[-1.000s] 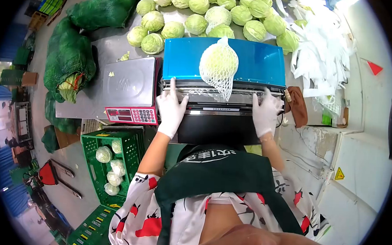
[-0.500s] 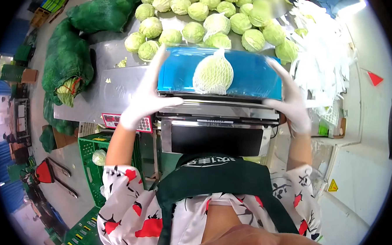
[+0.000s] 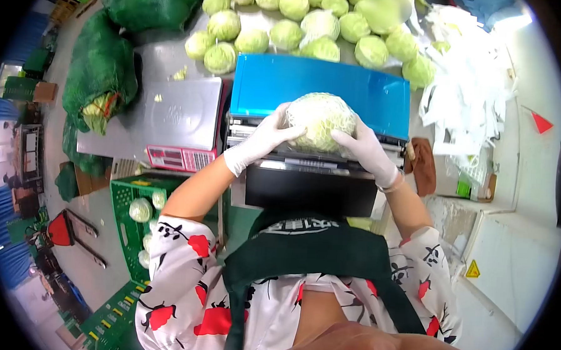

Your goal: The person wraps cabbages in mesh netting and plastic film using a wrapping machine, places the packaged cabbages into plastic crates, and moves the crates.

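Observation:
A pale green cabbage (image 3: 321, 122) in a white foam net is held between my two white-gloved hands. It is over the front part of a wrapping machine with a blue top (image 3: 322, 86). My left hand (image 3: 268, 139) grips the cabbage from its left side, thumb across the front. On the opposite side my right hand (image 3: 368, 151) presses against it, thumb also in front. Shiny clear film seems to lie over the net, though its edges are hard to make out. The cabbage's underside is hidden.
Several loose cabbages (image 3: 286, 34) crowd the table behind the machine. A scale (image 3: 181, 117) stands at left, beside full green mesh sacks (image 3: 100, 73). White foam nets (image 3: 462, 89) are piled at right. A green crate (image 3: 131, 221) with cabbages is at lower left.
My hands have come inward from the machine's two ends and closed on the netted cabbage. The cabbage has moved toward me and slightly right, off the blue top. The stretched film no longer spans between my hands.

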Action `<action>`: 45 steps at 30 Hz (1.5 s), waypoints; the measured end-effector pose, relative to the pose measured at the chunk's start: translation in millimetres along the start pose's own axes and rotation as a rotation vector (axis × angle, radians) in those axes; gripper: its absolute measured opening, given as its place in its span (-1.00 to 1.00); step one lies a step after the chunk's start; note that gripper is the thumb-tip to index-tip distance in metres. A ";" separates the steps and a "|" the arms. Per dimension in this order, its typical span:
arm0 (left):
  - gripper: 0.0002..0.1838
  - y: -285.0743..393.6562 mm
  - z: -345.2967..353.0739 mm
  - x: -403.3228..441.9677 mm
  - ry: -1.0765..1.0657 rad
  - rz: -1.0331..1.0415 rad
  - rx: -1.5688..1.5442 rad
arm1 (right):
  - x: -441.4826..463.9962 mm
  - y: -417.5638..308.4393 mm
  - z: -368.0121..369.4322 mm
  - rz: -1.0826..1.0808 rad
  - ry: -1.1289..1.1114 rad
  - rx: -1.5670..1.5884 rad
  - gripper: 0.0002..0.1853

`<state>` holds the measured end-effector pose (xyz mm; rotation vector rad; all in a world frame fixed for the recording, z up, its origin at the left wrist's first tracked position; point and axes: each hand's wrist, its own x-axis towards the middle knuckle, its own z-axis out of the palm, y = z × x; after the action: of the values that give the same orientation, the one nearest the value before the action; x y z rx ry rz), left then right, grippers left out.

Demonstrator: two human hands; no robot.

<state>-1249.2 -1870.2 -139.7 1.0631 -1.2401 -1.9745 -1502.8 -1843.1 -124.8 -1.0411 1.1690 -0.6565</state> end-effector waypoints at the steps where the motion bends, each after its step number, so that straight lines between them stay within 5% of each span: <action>1: -0.28 6.7 8.6 -19.9 -0.005 -0.121 0.063 | -28.5 -8.8 6.6 0.137 -0.055 0.002 -0.10; 7: -0.22 -89.0 35.5 -107.9 -0.199 -0.341 0.177 | -121.8 79.5 48.2 0.246 -0.191 0.088 -0.13; 11: -0.34 -118.2 24.8 -98.3 -0.130 -0.596 -0.256 | -92.8 73.5 50.8 0.575 -0.238 0.062 -0.16; 13: -0.36 -106.0 27.1 -105.1 -0.114 -0.735 -0.370 | -84.3 104.3 43.9 0.787 -0.292 0.280 -0.18; 15: -0.35 -117.8 29.8 -123.5 -0.089 -0.740 -0.557 | -94.0 115.7 45.9 0.780 -0.291 0.631 -0.32; 16: -0.41 -115.8 23.7 -130.9 -0.079 -0.718 -0.694 | -99.5 116.5 42.4 0.677 -0.286 0.536 -0.40; 18: -0.43 -142.5 17.5 -151.2 -0.037 -0.486 -0.316 | -119.5 122.3 30.7 0.479 -0.272 0.358 -0.57; 19: -0.42 -145.8 22.7 -161.3 -0.019 -0.372 -0.130 | -129.6 132.1 29.5 0.187 -0.105 -0.062 -0.63; 21: -0.51 -172.6 24.5 -183.1 0.223 0.001 0.788 | -150.1 163.5 33.2 -0.403 0.244 -0.888 -0.75; 23: -0.56 -173.2 16.7 -180.2 0.344 0.372 1.044 | -157.5 164.8 36.6 -0.076 0.369 -0.399 -0.80; 24: -0.55 -141.7 28.9 -181.5 0.334 -0.088 0.458 | -160.6 152.6 39.6 0.097 0.404 -0.088 -0.81; 26: -0.56 -118.2 33.4 -179.7 0.413 -0.134 0.128 | -168.0 137.4 38.5 0.278 0.437 0.364 -0.84; 29: -0.65 -161.8 20.9 -180.5 0.373 -0.262 -0.089 | -177.6 201.1 32.1 0.294 0.354 -0.160 -0.74; 31: -0.73 -214.9 16.7 -183.4 0.258 -0.500 0.052 | -180.0 250.9 40.5 0.446 0.309 -0.411 -0.63; 33: -0.77 -225.3 37.5 -169.7 0.042 -0.503 0.294 | -163.0 289.9 71.5 0.473 0.225 -0.294 -0.60; 34: -0.79 -244.6 41.2 -161.3 -0.075 -0.338 0.582 | -148.6 319.1 80.7 0.472 0.116 -0.335 -0.60; 35: -0.80 -262.2 41.7 -153.3 -0.190 -0.163 0.864 | -129.3 327.2 102.5 0.305 -0.004 0.065 -0.62; 37: -0.80 -239.8 37.1 -148.4 -0.273 0.068 1.073 | -92.0 289.2 126.9 -0.172 -0.268 -0.052 -0.58; 39: -0.75 -209.7 25.4 -146.5 -0.257 0.328 1.142 | -83.0 210.8 123.8 -0.640 -0.428 -0.852 -0.61; 40: -0.62 -183.8 27.5 -141.7 -0.077 0.544 1.052 | -92.5 213.6 120.4 -0.271 -0.481 -0.146 -0.62; 42: -0.60 -150.6 42.0 -122.6 0.266 0.627 0.661 | -86.9 174.4 120.2 0.481 -0.537 1.188 -0.58; 43: -0.55 -97.9 48.1 -130.1 0.279 0.207 0.408 | -84.3 128.8 128.5 0.324 -0.538 1.054 -0.61; 45: -0.40 -72.1 53.1 -118.1 0.279 0.157 0.211 | -72.7 102.5 126.7 0.041 -0.421 0.414 -0.66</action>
<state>-1236.8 -1723.2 -153.9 1.2535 -1.3511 -1.5435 -1413.4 -1699.8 -182.4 -0.7509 0.6500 -0.5798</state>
